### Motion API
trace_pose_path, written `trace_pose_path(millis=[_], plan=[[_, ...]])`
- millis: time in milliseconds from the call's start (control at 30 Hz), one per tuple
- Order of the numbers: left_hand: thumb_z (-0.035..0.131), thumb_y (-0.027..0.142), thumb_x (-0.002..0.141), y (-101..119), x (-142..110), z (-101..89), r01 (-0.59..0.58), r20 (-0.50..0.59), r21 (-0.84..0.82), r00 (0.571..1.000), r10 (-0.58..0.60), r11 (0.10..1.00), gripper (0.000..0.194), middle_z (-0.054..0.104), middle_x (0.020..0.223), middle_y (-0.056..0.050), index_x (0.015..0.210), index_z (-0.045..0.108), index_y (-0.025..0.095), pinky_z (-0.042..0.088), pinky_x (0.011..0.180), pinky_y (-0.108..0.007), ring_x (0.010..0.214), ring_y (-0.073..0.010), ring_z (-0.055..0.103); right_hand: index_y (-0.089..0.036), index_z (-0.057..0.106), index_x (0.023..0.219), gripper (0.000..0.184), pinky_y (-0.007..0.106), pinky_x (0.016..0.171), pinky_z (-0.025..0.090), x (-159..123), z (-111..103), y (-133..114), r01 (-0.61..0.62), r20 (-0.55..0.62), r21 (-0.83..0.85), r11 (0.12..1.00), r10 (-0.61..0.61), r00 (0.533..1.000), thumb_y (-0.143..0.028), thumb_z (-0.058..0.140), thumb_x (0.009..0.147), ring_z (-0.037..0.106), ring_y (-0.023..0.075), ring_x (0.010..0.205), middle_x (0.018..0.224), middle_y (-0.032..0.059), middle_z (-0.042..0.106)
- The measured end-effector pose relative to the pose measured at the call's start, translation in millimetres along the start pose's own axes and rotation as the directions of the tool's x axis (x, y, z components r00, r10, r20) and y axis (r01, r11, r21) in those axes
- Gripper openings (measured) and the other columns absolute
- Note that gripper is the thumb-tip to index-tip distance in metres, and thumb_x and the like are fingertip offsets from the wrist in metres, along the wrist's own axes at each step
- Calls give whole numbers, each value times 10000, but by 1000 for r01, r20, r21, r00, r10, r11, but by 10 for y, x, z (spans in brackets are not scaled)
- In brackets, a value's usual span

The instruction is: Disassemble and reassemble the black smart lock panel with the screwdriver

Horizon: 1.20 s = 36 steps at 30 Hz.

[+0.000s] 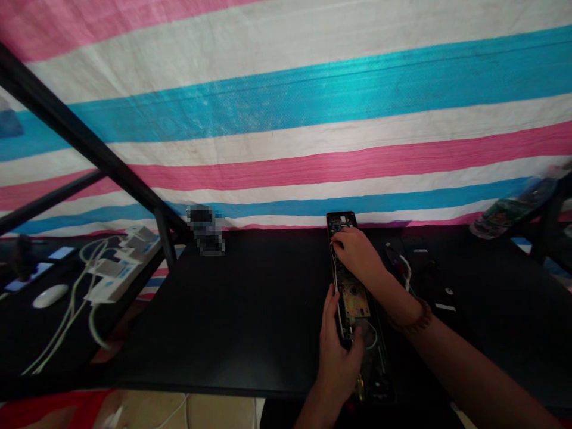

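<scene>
Your right hand (356,250) is drawn in, thumb and fingertips bunched at the far end of a long, narrow black casing (351,278) with its circuitry bared; a thin, pale wire (335,269) runs along its left edge, near those fingertips, but you hide whether they pinch it. Your left hand (336,345) is part-closed around the casing's left edge, fingers outside and thumb over the inside, below a yellowish, rectangular board (357,305). The casing lies lengthwise before you on a black, flat tabletop (250,310), pointing towards twelve o'clock.

From the casing, a bunch of dark and white cables (406,271) sits just beside at two o'clock, and a clear plastic bottle with a green label (500,214) leans well apart, also towards two. A white, blocky power strip (127,265) lies off near nine.

The step in hand looks like fine fingertip work inside the casing, steadied from the left. The next move calls for a firm left hold and a light right touch, sparing the wire.
</scene>
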<state>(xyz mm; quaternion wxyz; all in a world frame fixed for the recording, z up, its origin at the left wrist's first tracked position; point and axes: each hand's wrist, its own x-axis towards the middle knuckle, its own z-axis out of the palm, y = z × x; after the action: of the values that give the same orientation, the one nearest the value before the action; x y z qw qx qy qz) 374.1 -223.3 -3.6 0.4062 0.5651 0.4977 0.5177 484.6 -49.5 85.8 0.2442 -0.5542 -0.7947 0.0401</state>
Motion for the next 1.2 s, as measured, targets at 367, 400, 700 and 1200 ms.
trace_pose_path(millis=[367,400,700,1200], plan=[[601,191,925,45,30,-9,-50,3,60,999,50,997,630,368,1656,-116,1520,414,280,331,1236,-545,1523,-312,367,-193,726,878,167,314,831,483,-4,-27,-10,-32,-10,66,997,33,999,-90,597,903,671,225,876,918,88,733],[603,194,924,46,33,-7,-47,1,57,999,47,997,632,368,1656,-115,1521,414,282,330,1235,-545,1523,-314,366,-193,727,885,163,312,835,482,-12,-34,-1,-25,-11,83,996,26,1000,-97,598,909,672,223,879,922,85,734],[605,196,928,55,11,2,-41,-27,118,999,45,992,596,393,1611,-129,1495,441,278,380,1201,-529,1483,-311,416,-178,712,821,197,310,809,464,2,-4,-7,-24,8,61,998,24,1000,-82,566,912,639,216,842,881,91,689],[547,353,1002,-55,43,-8,115,-44,-21,992,-116,993,554,555,1493,-149,1526,408,235,456,1139,-465,1359,-282,568,-203,745,969,206,410,955,515,-210,-113,317,-32,-402,381,924,197,894,-120,571,896,647,248,1008,1036,93,671]])
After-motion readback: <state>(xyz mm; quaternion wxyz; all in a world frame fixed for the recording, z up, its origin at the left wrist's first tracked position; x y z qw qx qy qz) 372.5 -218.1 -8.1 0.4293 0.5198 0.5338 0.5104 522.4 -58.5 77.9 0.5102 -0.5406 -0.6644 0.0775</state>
